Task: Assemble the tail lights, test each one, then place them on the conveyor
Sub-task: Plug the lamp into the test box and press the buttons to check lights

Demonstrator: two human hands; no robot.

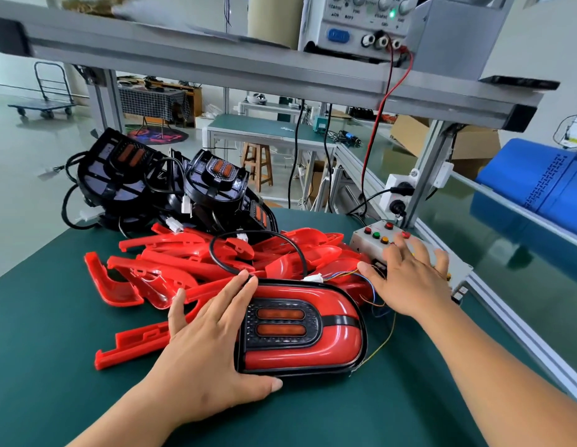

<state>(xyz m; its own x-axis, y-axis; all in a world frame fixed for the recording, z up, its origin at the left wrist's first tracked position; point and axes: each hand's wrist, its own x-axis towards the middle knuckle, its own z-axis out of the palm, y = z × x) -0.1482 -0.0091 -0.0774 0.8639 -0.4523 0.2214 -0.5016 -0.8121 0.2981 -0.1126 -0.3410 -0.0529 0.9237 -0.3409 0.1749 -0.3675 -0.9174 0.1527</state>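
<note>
An assembled tail light (313,350), red lens in a black frame with two orange bars, lies flat on the green mat. My left hand (209,346) rests on its left side with fingers straight and the thumb along its near edge. Its black cable loops back to a white connector (314,278) with thin coloured wires. My right hand (409,279) lies spread, fingers straight, on the grey test box (368,240), which carries red, green and yellow buttons. Loose red lens covers (184,269) are heaped behind the light. Black housings (213,185) with cables are stacked further back.
A power supply (355,24) with red and black leads sits on the aluminium shelf overhead. The conveyor (474,217) with its glossy green belt runs along the right, beyond an aluminium rail. A blue rolled mat (545,185) lies past the belt. A socket block (398,195) hangs on the frame post.
</note>
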